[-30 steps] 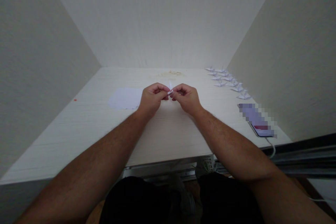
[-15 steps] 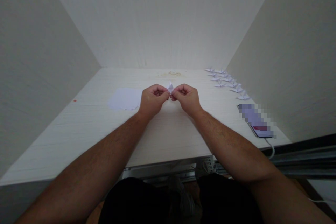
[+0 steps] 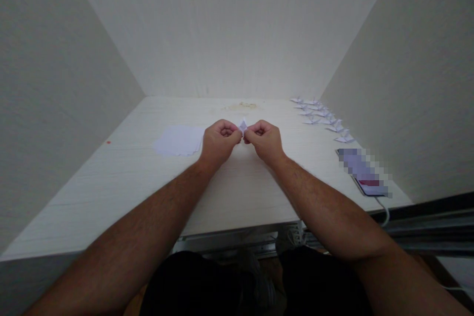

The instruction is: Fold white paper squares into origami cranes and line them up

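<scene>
A small folded piece of white paper (image 3: 243, 125) is pinched between my two hands above the middle of the table, its pointed tip up. My left hand (image 3: 222, 139) grips its left side between thumb and curled fingers. From the right, my right hand (image 3: 264, 138) pinches the other side the same way. The fingertips nearly meet and cover the paper's lower part. A stack of white paper sheets (image 3: 177, 140) lies just left of my left hand. Several folded paper cranes (image 3: 344, 136) stand in rows at the back right.
A phone (image 3: 361, 173) with a blurred screen lies at the right, a white cable (image 3: 385, 215) running from its lower end. Walls enclose the white table (image 3: 237, 192) on three sides. A small orange speck (image 3: 108, 142) sits at the left; a yellowish stain (image 3: 242, 106) marks the back.
The view has shifted slightly. My hands have drawn a little closer around the paper, and less of its tip shows above the fingers. Both hands keep their pinch.
</scene>
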A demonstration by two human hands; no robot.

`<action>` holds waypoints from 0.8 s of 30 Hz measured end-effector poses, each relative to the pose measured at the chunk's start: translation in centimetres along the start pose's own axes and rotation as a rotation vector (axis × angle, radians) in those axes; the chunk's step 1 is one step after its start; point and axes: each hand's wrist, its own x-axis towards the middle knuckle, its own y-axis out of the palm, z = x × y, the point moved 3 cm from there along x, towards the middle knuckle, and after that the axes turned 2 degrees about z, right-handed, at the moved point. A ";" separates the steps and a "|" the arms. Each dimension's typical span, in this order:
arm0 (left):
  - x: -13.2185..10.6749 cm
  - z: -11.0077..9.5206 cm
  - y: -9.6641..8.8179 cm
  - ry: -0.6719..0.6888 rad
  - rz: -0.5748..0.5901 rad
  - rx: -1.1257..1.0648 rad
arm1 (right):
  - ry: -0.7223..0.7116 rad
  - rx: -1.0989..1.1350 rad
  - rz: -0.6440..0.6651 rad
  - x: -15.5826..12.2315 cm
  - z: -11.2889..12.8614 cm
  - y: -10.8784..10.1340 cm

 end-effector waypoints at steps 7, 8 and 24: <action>0.1 0.2 0.0 0.028 -0.031 0.068 | 0.017 0.086 0.003 0.1 -0.5 0.5; 0.1 0.2 0.0 0.031 -0.032 0.067 | 0.020 0.105 -0.003 0.1 -0.5 0.5; 0.6 2.1 0.4 0.000 0.083 0.028 | 0.045 0.144 -0.004 -0.1 -0.7 0.1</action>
